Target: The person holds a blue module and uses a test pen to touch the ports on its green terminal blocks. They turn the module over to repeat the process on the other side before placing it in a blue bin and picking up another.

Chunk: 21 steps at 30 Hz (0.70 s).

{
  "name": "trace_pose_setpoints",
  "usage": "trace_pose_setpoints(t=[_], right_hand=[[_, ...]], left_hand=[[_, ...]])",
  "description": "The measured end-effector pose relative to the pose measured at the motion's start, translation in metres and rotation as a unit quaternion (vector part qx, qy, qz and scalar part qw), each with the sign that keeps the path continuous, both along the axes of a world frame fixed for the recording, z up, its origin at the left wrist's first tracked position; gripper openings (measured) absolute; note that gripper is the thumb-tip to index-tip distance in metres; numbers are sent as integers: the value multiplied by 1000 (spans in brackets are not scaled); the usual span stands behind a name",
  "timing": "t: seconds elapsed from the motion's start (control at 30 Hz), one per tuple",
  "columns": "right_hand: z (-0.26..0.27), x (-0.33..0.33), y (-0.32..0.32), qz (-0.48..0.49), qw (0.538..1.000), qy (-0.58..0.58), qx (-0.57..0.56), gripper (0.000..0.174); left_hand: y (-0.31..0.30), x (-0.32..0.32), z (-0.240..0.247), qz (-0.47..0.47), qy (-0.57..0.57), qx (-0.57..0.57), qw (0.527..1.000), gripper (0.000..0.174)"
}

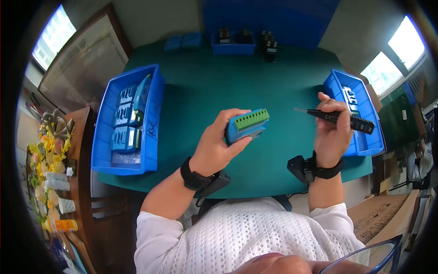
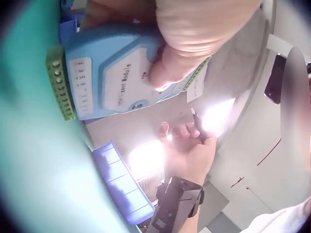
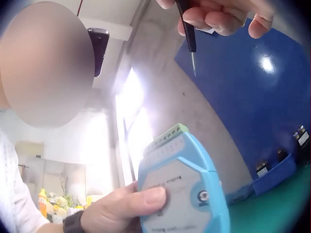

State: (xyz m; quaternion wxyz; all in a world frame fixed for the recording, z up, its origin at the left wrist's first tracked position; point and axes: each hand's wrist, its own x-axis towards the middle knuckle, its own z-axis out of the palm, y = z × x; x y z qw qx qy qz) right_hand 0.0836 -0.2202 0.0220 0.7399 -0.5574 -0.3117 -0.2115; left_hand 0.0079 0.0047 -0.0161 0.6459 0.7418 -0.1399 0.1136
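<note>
My left hand [image 1: 213, 145] grips a light-blue electronic module [image 2: 112, 80] between thumb and fingers, above the table's middle. One green terminal block [image 1: 252, 119] lies along the module's upper edge in the head view, and its label reads "Intelligent Module" in the left wrist view. To the right, my right hand [image 1: 332, 132] holds a black pen-shaped screwdriver [image 1: 340, 119] with "CE" on its body. Its thin metal tip [image 3: 194, 65] points left toward the module, with a gap between them. In the right wrist view the tool is above the module.
At the left stands a blue bin [image 1: 150, 150] with several similar modules. Another blue bin [image 1: 372, 123] with parts stands at the right, close behind my right hand. Along the back of the green table [image 1: 205, 86] are a small blue tray [image 1: 233, 49] and black components [image 1: 269, 52].
</note>
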Motion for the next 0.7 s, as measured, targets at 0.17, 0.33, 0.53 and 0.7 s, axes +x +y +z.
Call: trace_pose_setpoints(t=[0.17, 0.33, 0.53, 0.7], right_hand=[[-15, 1, 8, 49, 990, 127, 47, 27], [-24, 3, 5, 31, 984, 175, 5, 21], [-27, 5, 1, 55, 993, 89, -55, 28], [-25, 5, -3, 62, 996, 22, -58, 49]], left_hand=[[3, 3, 2, 33, -71, 160, 984, 46], [-1, 3, 4, 30, -69, 239, 968, 47], [-4, 2, 8, 34, -65, 281, 957, 44], [-4, -2, 8, 65, -75, 299, 949, 49]])
